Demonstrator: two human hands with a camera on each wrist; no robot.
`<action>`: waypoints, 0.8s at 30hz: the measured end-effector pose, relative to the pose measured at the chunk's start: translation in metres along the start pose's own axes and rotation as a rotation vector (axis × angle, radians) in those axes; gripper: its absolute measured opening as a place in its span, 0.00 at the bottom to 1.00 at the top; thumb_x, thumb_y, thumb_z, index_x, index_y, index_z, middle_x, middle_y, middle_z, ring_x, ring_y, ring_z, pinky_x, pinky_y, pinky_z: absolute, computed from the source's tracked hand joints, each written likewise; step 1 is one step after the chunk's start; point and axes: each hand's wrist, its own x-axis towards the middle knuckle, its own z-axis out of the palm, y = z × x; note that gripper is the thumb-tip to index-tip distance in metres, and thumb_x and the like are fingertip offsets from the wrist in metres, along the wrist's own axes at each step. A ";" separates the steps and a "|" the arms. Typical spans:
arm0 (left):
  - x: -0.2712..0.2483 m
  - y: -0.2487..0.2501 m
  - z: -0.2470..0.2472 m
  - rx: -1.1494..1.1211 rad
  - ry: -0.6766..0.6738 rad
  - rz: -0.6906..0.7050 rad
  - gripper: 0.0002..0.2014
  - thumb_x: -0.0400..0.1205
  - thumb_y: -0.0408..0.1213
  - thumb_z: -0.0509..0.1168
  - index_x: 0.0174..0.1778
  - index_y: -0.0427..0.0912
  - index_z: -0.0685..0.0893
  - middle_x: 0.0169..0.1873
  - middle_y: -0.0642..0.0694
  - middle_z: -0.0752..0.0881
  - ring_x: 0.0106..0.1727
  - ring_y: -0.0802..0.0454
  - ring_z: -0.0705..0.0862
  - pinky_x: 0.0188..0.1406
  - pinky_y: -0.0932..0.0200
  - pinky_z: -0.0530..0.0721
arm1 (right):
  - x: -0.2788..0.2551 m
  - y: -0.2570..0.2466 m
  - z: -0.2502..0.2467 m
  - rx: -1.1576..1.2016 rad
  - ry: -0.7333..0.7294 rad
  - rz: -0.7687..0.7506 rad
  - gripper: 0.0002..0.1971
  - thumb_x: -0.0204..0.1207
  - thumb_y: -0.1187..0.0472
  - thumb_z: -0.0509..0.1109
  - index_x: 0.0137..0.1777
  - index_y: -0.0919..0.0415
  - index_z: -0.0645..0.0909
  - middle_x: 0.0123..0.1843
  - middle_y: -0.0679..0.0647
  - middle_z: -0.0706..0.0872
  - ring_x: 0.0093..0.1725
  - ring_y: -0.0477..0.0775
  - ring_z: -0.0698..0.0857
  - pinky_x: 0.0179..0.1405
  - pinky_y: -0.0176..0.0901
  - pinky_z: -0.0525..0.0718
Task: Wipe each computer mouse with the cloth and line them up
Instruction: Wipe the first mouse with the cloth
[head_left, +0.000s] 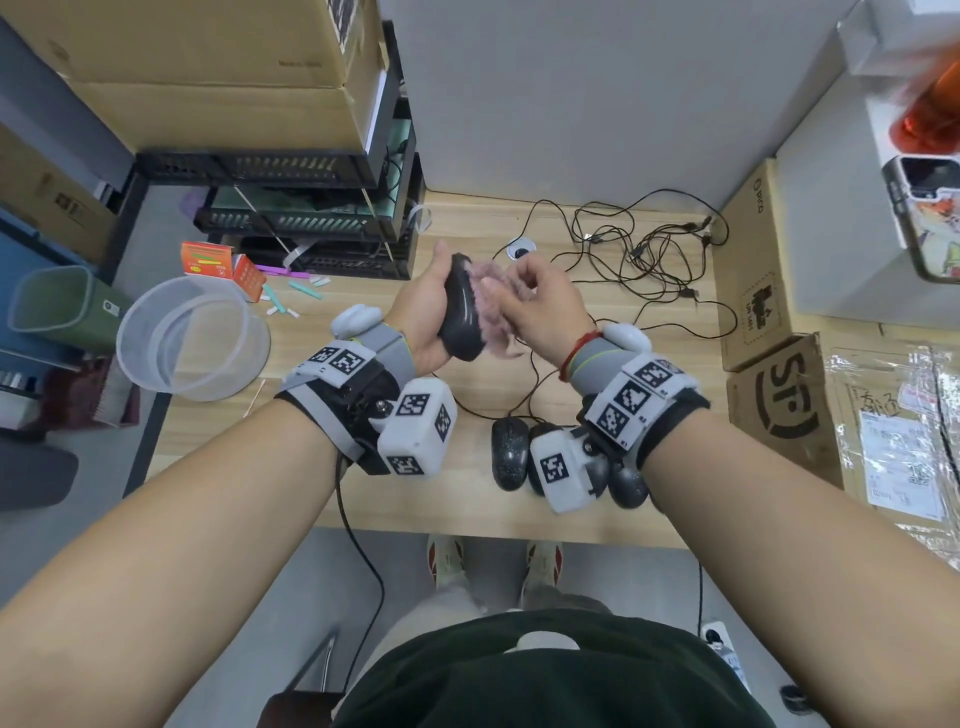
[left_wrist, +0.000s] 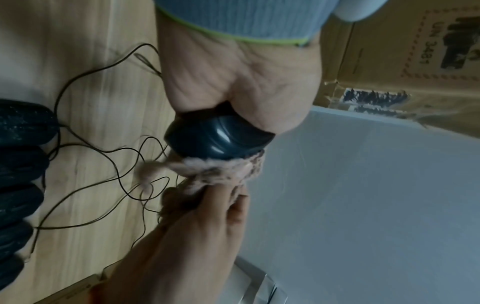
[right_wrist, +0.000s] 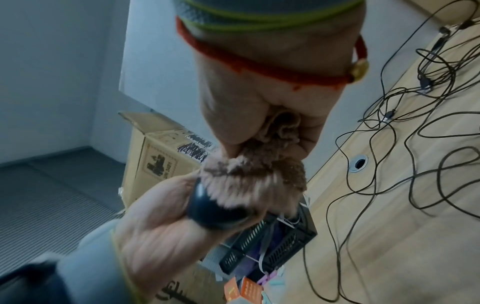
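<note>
Left hand (head_left: 423, 317) wrapped round a black mouse (head_left: 460, 312), holding it up above the wooden desk (head_left: 395, 499), tilted on its side. Right hand (head_left: 540, 306) has its fingers bunched round a fluffy pinkish-brown cloth (head_left: 498, 293) and presses it against the mouse's upper shell. Step in hand looks like the wiping of this mouse. To do it well: keep the left grip low on the body so the top and flanks stay exposed, turn the mouse a little between strokes, and run the cloth end to end, not in one spot; mind the cord (head_left: 524, 374) trailing down so it does not drag the others. The mouse: glossy dark shell with curved ridges catching light in the left wrist view (left_wrist: 218, 137), rounded end poking past the palm. Already set down near the front edge, a row of black mice (head_left: 511, 452) lies side by side, touching or nearly so; the right wrist rig hides part of the row, so the count is uncertain. Their cords run back into a loose tangle (head_left: 639, 249) toward the wall.
</note>
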 end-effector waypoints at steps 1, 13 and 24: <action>0.005 0.002 -0.004 -0.042 0.045 0.024 0.33 0.87 0.64 0.51 0.60 0.34 0.82 0.49 0.33 0.85 0.50 0.40 0.86 0.51 0.44 0.89 | -0.007 0.000 0.001 0.016 -0.054 -0.019 0.15 0.75 0.53 0.77 0.40 0.53 0.72 0.35 0.46 0.77 0.36 0.50 0.76 0.41 0.51 0.82; -0.003 0.004 0.009 0.195 0.071 0.013 0.35 0.91 0.58 0.44 0.60 0.28 0.84 0.49 0.31 0.90 0.39 0.37 0.91 0.30 0.46 0.90 | -0.004 -0.009 0.007 0.095 -0.158 0.124 0.26 0.64 0.41 0.82 0.53 0.54 0.77 0.44 0.57 0.90 0.35 0.55 0.87 0.29 0.47 0.83; 0.004 0.009 -0.006 0.218 0.167 -0.004 0.28 0.81 0.50 0.74 0.69 0.32 0.82 0.52 0.39 0.91 0.58 0.40 0.91 0.53 0.40 0.91 | -0.009 0.006 -0.002 0.065 -0.097 0.178 0.15 0.69 0.55 0.84 0.56 0.51 0.90 0.39 0.56 0.94 0.31 0.59 0.93 0.39 0.55 0.92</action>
